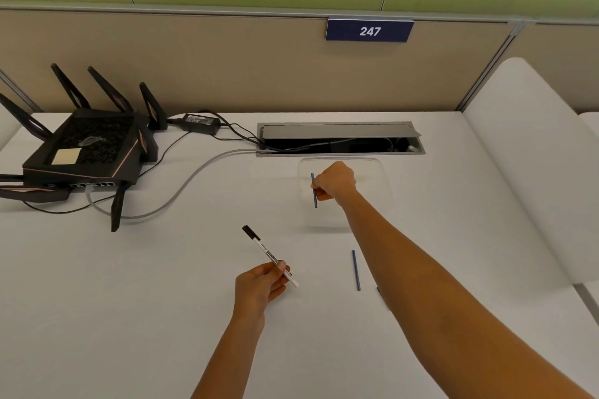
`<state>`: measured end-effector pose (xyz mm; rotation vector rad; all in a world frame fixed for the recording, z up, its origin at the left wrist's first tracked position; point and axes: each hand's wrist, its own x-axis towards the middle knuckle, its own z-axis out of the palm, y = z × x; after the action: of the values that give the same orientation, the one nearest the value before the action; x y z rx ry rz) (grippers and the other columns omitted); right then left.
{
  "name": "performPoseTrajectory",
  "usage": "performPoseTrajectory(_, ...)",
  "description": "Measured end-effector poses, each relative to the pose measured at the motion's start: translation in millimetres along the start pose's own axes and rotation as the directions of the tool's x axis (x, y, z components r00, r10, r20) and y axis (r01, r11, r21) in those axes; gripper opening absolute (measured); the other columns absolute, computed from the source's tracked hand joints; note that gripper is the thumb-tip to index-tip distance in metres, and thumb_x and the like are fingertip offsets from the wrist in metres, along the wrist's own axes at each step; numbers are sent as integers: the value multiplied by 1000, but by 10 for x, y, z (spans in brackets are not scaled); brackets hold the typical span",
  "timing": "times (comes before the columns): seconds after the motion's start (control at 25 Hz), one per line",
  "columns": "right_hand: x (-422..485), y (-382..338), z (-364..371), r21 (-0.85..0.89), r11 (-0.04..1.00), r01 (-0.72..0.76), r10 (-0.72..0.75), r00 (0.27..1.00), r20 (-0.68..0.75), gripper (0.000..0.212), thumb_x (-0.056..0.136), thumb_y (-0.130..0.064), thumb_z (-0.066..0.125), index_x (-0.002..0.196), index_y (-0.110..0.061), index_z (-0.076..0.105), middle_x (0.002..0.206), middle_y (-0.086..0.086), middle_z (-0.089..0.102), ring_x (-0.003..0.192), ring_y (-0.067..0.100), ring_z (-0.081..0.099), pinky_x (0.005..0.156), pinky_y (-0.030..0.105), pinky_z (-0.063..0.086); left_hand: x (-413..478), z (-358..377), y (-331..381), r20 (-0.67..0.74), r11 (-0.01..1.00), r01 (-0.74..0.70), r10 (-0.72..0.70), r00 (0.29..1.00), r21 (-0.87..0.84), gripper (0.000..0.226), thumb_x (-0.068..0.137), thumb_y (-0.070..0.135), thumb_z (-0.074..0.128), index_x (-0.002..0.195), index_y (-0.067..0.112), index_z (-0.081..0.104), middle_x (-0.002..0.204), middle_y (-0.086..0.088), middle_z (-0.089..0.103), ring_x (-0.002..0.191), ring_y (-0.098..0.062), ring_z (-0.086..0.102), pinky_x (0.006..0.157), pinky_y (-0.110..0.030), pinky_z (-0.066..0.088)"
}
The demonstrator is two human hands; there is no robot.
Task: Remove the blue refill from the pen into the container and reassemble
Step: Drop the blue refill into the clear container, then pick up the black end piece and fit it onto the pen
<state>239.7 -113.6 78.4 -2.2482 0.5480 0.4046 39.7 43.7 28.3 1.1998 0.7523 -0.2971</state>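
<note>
My right hand (335,183) is stretched out over a clear plastic container (379,172) and pinches a thin blue refill (314,194), which hangs nearly upright inside the container's outline. My left hand (259,285) holds a white pen (269,254) with a black cap, its capped end pointing up and to the left. A second blue refill (356,270) lies flat on the white table, just left of my right forearm.
A black router (87,149) with several antennas sits at the left, with cables (181,194) running to an open cable tray (340,139) at the back. A beige partition with a sign reading 247 (369,30) closes off the rear.
</note>
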Motion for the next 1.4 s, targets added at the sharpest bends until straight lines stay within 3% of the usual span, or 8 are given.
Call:
performPoseTrajectory(0.16, 115, 29, 182, -101, 995, 13, -11, 1000, 18, 23, 80, -10, 69, 64, -7, 54, 53, 4, 61, 48, 20, 65, 50, 21, 49, 50, 16, 0, 1, 999, 32, -32, 999, -4, 17, 79, 13, 74, 92, 1, 73, 88, -14, 75, 83, -25, 71, 68, -29, 56)
performPoseTrajectory(0.36, 214, 59, 364, -195, 980, 49, -43, 998, 34, 24, 80, -7, 65, 63, -10, 49, 59, 6, 60, 44, 20, 60, 47, 22, 47, 88, 4, 0, -4, 998, 63, -63, 998, -8, 18, 79, 13, 74, 93, 2, 73, 89, -15, 75, 80, -23, 71, 66, -26, 57)
performPoseTrajectory(0.64, 269, 96, 451, -263, 962, 80, -74, 997, 34, 19, 78, -4, 61, 64, -10, 49, 68, 10, 64, 61, 31, 69, 67, 33, 60, 78, 7, 47, 17, 997, 72, -72, 997, 4, 19, 79, 14, 73, 94, 2, 73, 90, -13, 75, 76, -18, 72, 69, -25, 58)
performPoseTrajectory(0.8, 273, 106, 433, -278, 957, 77, -71, 997, 32, 24, 81, -7, 63, 63, -10, 48, 70, 11, 65, 61, 30, 69, 67, 32, 59, 74, 47, 75, 26, 996, 84, -84, 996, 10, 17, 78, 14, 74, 92, 4, 74, 87, -11, 75, 77, -18, 72, 76, -31, 57)
performPoseTrajectory(0.92, 263, 83, 365, -245, 968, 58, -54, 998, 24, 26, 85, -10, 66, 65, -10, 50, 64, 7, 65, 54, 24, 68, 63, 29, 58, 65, 54, 86, 38, 997, 75, -76, 996, 23, 16, 78, 15, 75, 91, 4, 74, 87, -9, 75, 78, -18, 72, 81, -34, 56)
performPoseTrajectory(1.08, 172, 14, 107, -199, 978, 68, -81, 995, -57, 21, 85, -15, 69, 69, -7, 60, 53, 1, 60, 41, 11, 59, 44, 18, 42, 39, 56, 72, 43, 998, 61, -62, 997, 33, 17, 78, 14, 74, 93, 5, 74, 90, -10, 75, 81, -19, 72, 82, -33, 56)
performPoseTrajectory(1.2, -18, 6, -163, -90, 989, 118, -129, 983, -129, 13, 85, -15, 71, 79, -3, 71, 62, 4, 66, 52, 13, 65, 56, 20, 51, -2, 81, 77, 44, 998, 54, -55, 998, 33, 17, 78, 13, 75, 93, 4, 73, 90, -11, 75, 82, -20, 72, 82, -34, 55)
performPoseTrajectory(1.4, -483, 288, -507, 55, 985, 162, -153, 978, -141, 14, 82, -17, 75, 70, -11, 70, 63, 4, 70, 60, 19, 72, 72, 28, 59, -94, 126, 118, 52, 999, 45, -46, 998, 14, 15, 79, 11, 74, 91, 2, 72, 88, -11, 74, 78, -19, 71, 84, -35, 55)
